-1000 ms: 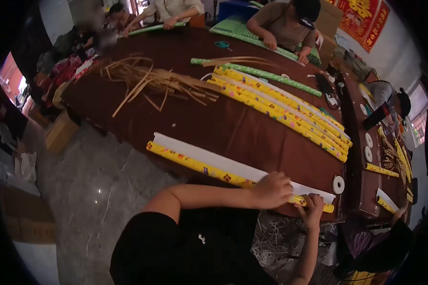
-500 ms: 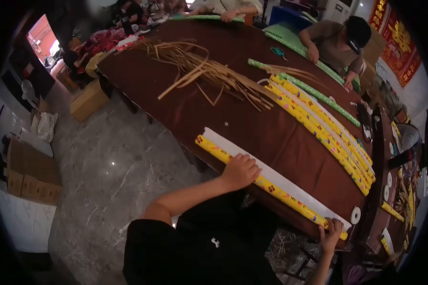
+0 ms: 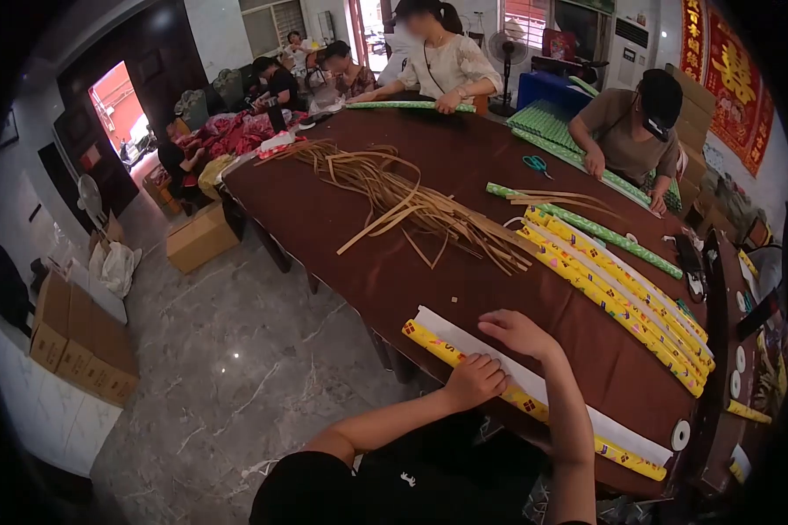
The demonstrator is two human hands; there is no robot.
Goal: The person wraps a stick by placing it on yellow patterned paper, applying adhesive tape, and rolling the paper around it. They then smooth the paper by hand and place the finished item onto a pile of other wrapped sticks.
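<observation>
A yellow patterned roll of wrapping paper [image 3: 524,401] lies along the near table edge, a strip of its white underside [image 3: 578,413] spread flat beside it. My left hand [image 3: 477,382] is closed over the roll, left of its middle, fingers curled around it. Just beyond, my right hand [image 3: 521,334] hovers above the white strip with its fingers stretched to the left; it seems to hold nothing. A tiny pale scrap [image 3: 453,300] lies on the brown tabletop nearby.
Brown flat strips [image 3: 411,206] are heaped on the table [image 3: 359,280]. Finished-looking yellow rolls [image 3: 613,306] lie to the right, with a green roll [image 3: 608,234] and scissors [image 3: 537,164] farther back. A white tape spool [image 3: 680,435] sits at the right. Two co-workers handle green paper across the table.
My right hand has left the roll's right end and moved up and left, near my left hand. My left hand still grips the roll. The head view has tilted upward.
</observation>
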